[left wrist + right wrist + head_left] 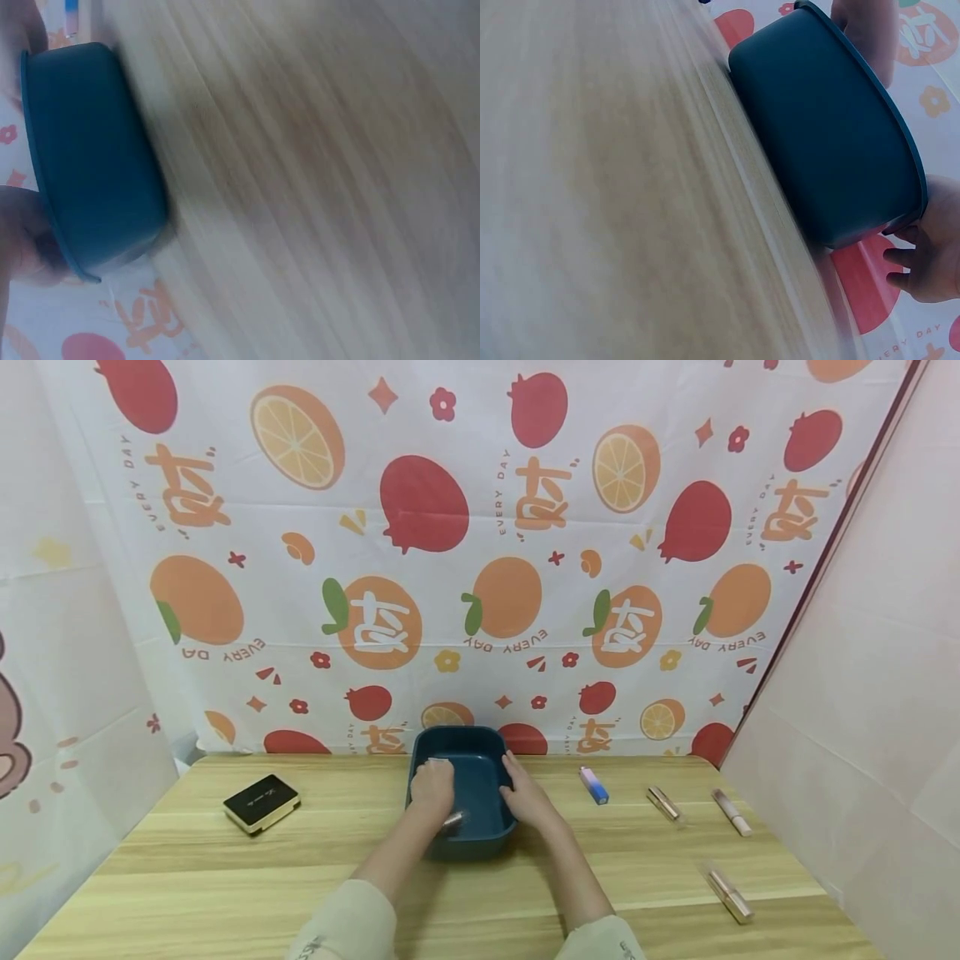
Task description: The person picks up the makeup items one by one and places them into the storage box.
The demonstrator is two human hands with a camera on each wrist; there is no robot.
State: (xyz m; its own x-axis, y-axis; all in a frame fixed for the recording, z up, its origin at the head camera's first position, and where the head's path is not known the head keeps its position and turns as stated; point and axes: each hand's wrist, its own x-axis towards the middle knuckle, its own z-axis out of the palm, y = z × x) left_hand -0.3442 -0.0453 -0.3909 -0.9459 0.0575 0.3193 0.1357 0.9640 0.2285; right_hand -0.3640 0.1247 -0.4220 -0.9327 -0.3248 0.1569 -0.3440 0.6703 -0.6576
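A dark teal plastic bin point(480, 777) stands near the back of the wooden table. My left hand point(432, 787) is curled in a fist over the bin's left side. From the top of that fist shows a small white tip; the rest of this item is hidden in the hand. Inside the bin, just below the fist, is a blurred shiny small item point(453, 819). My right hand point(528, 795) holds the bin's right rim, thumb over the inside and fingers along the outer wall. In the right wrist view, the bin's outer wall point(825, 135) hides part of the hands.
A black and gold compact case point(262, 802) lies at the left. To the right are a pink-blue tube point(593, 785), a gold lipstick tube point(664, 804), a pinkish lip gloss tube point(732, 812) and another gold tube point(730, 896). A fruit-print cloth point(480, 527) hangs behind.
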